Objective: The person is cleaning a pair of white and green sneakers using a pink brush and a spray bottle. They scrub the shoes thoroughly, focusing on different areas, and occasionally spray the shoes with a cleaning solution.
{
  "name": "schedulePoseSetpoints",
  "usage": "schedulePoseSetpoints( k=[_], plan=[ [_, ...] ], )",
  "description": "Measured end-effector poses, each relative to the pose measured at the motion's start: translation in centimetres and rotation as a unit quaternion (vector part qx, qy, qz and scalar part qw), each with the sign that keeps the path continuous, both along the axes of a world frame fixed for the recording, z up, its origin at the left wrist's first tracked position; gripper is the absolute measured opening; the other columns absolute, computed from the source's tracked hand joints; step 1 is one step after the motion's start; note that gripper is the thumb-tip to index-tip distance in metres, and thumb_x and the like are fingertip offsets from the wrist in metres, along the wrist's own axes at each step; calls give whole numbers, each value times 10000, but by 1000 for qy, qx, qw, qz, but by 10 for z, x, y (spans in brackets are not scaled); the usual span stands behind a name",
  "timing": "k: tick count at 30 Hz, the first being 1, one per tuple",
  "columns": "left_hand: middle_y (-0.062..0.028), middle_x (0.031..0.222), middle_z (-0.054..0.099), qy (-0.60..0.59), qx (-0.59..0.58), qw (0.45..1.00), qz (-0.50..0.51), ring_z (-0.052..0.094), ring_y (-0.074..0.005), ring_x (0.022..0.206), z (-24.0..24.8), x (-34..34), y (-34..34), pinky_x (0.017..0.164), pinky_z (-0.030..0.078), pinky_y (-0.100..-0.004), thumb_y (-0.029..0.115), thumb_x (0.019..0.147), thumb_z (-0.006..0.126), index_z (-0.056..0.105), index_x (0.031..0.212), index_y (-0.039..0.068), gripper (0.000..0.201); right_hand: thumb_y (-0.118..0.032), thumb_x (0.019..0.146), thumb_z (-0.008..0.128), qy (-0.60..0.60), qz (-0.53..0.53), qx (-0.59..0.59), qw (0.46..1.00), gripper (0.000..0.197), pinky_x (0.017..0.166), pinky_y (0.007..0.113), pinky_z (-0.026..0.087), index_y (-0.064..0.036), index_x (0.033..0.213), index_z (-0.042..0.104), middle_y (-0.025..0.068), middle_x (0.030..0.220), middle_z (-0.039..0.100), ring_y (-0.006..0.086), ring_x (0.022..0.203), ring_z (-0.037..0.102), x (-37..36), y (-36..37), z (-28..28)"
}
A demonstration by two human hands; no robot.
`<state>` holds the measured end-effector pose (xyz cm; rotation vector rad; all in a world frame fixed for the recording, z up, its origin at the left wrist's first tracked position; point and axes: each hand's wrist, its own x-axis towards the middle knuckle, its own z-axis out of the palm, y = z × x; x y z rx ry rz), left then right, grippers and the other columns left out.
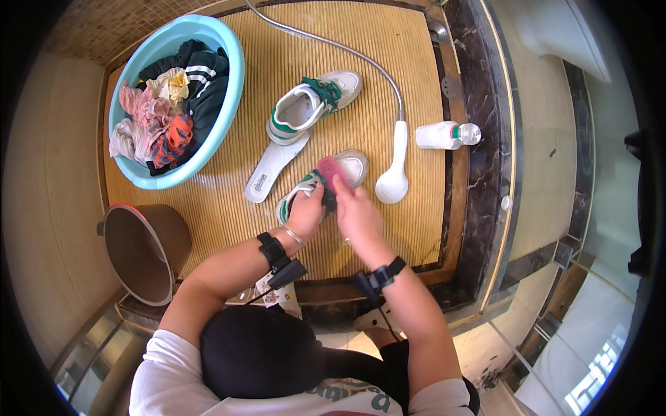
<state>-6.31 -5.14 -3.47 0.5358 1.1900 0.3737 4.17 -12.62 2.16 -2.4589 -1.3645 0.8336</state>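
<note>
A white and green sneaker [355, 166] lies on the ribbed yellow floor in front of me. My left hand [305, 211] grips it near its opening, fingers wrapped over the side. In my right hand [357, 215] is a pink scrub brush [329, 168], pressed against the upper of that shoe. The brush's bristles are hidden. Just beyond, the other sneaker [302, 111] of the pair stands upright with green laces. A pale insole [272, 170] lies flat beside it, partly under its heel.
A light blue basin [239, 76] full of clothes stands at the far left, with a brown bucket [179, 236] tipped nearer me. Right of the shoes lie a white shower head [393, 182] on its metal hose [333, 45] and a clear bottle [437, 135]. A dark raised stone edge [485, 139] borders the right side.
</note>
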Motion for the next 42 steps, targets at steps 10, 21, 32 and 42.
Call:
schedulePoseSetpoints(
  k=[10, 21, 32, 42],
  plan=[
    [-4, 926, 644, 3, -6, 1000, 30, 547, -100, 738, -2, -4, 1, 614, 431, -267, 258, 1015, 548, 604, 1098, 26, 253, -108, 951, 567, 15, -188, 123, 974, 540, 697, 478, 505, -176, 1474, 450, 270, 855, 580, 419, 753, 620, -45, -33, -37],
    [-53, 987, 674, -50, -17, 998, 36, 620, -143, 863, -9, 0, 1, 740, 500, -296, 211, 1029, 518, 606, 1116, 2, 243, 0, 941, 535, 22, -248, 237, 939, 543, 715, 464, 486, -88, 1469, 441, 270, 914, 607, 417, 821, 618, -67, -41, -50],
    [-83, 1051, 663, -91, -58, 993, 45, 640, -192, 922, -2, -1, 7, 805, 527, -333, 178, 1044, 477, 581, 1163, -4, 241, -54, 957, 512, 17, -293, 251, 923, 478, 742, 468, 498, -31, 1432, 460, 299, 965, 632, 448, 857, 628, -66, -24, -54],
    [-110, 1172, 638, -65, -35, 997, 23, 647, -249, 1036, -7, -5, 11, 914, 544, -415, 173, 1062, 420, 525, 1252, 31, 259, -71, 971, 504, 75, -318, 188, 926, 439, 761, 487, 498, -16, 1406, 489, 310, 1042, 630, 448, 893, 632, -39, -5, -50]
  ],
)
